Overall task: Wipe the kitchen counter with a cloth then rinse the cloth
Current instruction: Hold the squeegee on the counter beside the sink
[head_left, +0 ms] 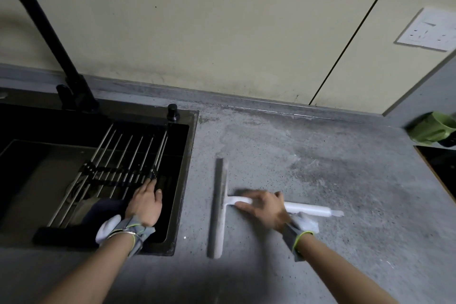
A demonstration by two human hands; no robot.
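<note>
Counter [333, 180] looks only partly dealt with: pale streaky patches run from the back edge down toward the middle, and I can't tell whether that's wet, dust or residue. Judging by that, wiping isn't finished, and rinsing prob. not started: no water visible from the black tap [37, 20].

Right hand [264, 207] lies over the handle of a white squeegee [219, 207] on the counter, fingers reaching fwd along it; blurred, so can't tell if it grips or just rests. Blade lies flat, just beside the sink [190, 155] edge.

Left hand [145, 202] is over the sink w/ fingers straight and relaxed, tips on the metal drying rack [118, 163]; holds nothing I can see.

Cloth: not clearly found. A dark soft shape [103, 212] sits under the left wrist in the sink; could be the cloth, too dark to say.

Hard to see: sink interior is near black, green item [431, 128] at right is cut off, both wrists carry bunched grey-white fabric.
</note>
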